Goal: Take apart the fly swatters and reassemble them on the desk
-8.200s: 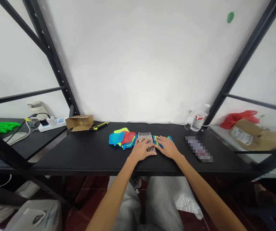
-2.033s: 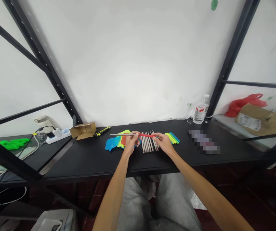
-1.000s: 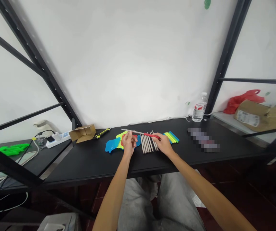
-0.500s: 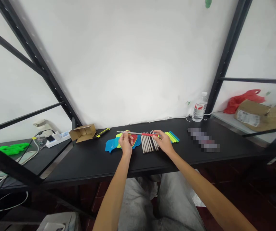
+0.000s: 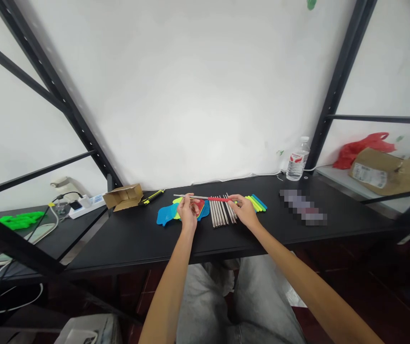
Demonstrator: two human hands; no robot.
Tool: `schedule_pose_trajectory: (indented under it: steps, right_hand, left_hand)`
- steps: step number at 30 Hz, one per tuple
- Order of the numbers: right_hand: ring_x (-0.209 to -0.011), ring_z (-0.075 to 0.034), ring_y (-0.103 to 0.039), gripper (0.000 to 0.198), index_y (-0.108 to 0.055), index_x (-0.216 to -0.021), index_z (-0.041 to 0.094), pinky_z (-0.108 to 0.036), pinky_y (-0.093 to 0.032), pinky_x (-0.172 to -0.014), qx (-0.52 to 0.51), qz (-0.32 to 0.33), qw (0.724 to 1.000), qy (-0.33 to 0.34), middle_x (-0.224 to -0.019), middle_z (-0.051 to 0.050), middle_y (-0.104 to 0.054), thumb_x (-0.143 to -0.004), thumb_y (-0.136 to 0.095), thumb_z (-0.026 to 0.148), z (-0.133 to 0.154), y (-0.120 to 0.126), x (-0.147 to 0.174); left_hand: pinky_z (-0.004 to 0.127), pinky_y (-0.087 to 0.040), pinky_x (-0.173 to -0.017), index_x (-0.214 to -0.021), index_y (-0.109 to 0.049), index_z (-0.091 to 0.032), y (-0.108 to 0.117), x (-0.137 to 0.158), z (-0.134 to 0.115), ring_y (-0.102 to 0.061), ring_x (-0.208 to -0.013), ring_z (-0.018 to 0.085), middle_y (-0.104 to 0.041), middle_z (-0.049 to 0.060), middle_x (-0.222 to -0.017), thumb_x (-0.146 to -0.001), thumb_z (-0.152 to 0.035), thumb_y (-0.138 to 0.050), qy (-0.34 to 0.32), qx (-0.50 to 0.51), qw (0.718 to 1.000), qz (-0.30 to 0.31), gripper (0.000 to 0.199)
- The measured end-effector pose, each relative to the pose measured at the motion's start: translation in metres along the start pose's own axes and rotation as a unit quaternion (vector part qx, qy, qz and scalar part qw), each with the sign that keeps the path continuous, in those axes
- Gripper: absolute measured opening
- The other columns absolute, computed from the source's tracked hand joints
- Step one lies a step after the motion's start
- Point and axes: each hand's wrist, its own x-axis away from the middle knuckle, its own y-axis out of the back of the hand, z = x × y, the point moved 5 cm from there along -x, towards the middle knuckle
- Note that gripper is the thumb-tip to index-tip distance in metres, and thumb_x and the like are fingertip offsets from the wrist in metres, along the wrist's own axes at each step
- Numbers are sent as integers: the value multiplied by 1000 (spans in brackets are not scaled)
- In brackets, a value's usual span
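My left hand (image 5: pixel 188 211) pinches a thin metal rod (image 5: pixel 200 197) near its left part, and the bare end sticks out past the fingers. On the rod's right part is a red tube-like handle (image 5: pixel 216 199), gripped at its right end by the closed fingers of my right hand (image 5: pixel 243 210). The rod lies roughly level above the table. Under and beside my left hand are flat mesh pieces like fly swatter heads, a blue one (image 5: pixel 166 215) among them. Several metal rods (image 5: pixel 219 214) lie side by side between my hands. Yellow and blue tubes (image 5: pixel 258 202) lie just right of my right hand.
On the black table (image 5: pixel 126 241) are an open cardboard box (image 5: pixel 123 197), a yellow-black cutter knife (image 5: pixel 152 197), a water bottle (image 5: pixel 298 160) and a blurred-out item (image 5: pixel 303 208). Black shelf posts (image 5: pixel 348 57) stand at both sides. A power strip (image 5: pixel 88 206) is at left.
The red handle reaches slightly further left along the rod, and its right end is now covered by my right fingers. My left hand stays nearly in place.
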Motion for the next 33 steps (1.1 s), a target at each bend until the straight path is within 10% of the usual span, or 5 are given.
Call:
schedule_pose_trajectory:
  steps: [33]
  right_hand:
    - [-48, -15, -49, 55, -63, -61, 20, -28, -36, -52, 53, 28, 998, 12, -51, -2, -55, -94, -44, 59, 22, 3, 5]
  left_hand:
    - [21, -34, -37, -96, -68, -14, -17, 8, 7, -48, -40, 6, -70, 4, -74, -79, -56, -71, 38, -52, 987, 146, 45]
